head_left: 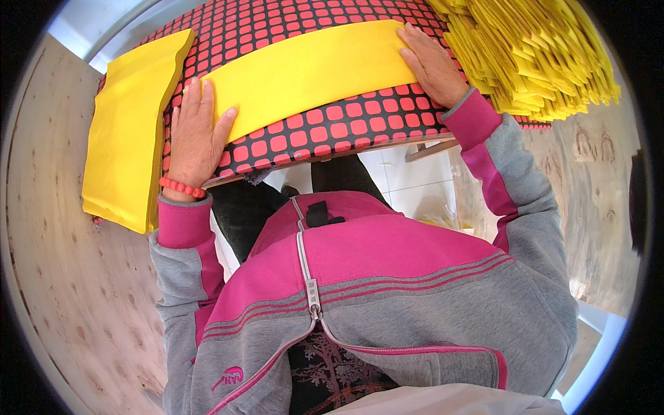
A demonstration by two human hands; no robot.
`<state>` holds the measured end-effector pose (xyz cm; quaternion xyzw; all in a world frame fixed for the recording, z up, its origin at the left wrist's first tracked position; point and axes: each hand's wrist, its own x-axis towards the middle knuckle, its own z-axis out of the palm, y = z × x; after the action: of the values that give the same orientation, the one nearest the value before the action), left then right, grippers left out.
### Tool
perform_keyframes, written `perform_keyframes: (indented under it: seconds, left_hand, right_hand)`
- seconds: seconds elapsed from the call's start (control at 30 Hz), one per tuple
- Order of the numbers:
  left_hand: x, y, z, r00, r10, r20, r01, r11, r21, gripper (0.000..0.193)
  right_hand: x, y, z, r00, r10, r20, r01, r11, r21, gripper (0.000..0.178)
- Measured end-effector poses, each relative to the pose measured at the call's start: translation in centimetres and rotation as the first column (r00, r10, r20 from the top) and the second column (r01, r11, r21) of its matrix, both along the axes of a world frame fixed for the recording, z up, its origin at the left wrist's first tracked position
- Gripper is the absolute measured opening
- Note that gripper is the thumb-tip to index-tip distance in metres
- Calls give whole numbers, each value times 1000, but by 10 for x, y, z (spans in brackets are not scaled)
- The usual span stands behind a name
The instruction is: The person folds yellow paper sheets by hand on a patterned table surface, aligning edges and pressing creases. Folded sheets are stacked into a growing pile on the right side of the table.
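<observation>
A long flat strip of folded yellow material lies across the table in front of me. My left hand rests at its left end, fingers stretched out and thumb spread on the material. At the right end my right hand lies flat with its fingertips on the strip's edge. Neither hand grips anything. Beside my left hand is a flat stack of yellow sheets, reaching over the table's left edge. To the right of my right hand rises a big pile of folded yellow pieces.
The table wears a black cloth with red rounded squares. Wooden boards stand at the left, and another wooden surface is at the right. Under the table's front edge shows a white tiled floor.
</observation>
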<state>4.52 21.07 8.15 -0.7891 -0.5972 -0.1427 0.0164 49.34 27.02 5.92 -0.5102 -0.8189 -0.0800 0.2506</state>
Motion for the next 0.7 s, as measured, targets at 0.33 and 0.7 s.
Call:
perform_keyframes:
  seconds: [0.33, 0.7]
  left_hand:
    - [59, -106, 40, 254, -62, 965, 720, 679, -146, 38]
    - [99, -118, -24, -115, 632, 767, 842, 472, -262, 59]
  right_hand:
    - [-47, 59, 42, 967, 224, -121, -247, 941, -232, 40]
    - [-27, -81, 71, 965, 146, -219, -220, 903, -368, 31]
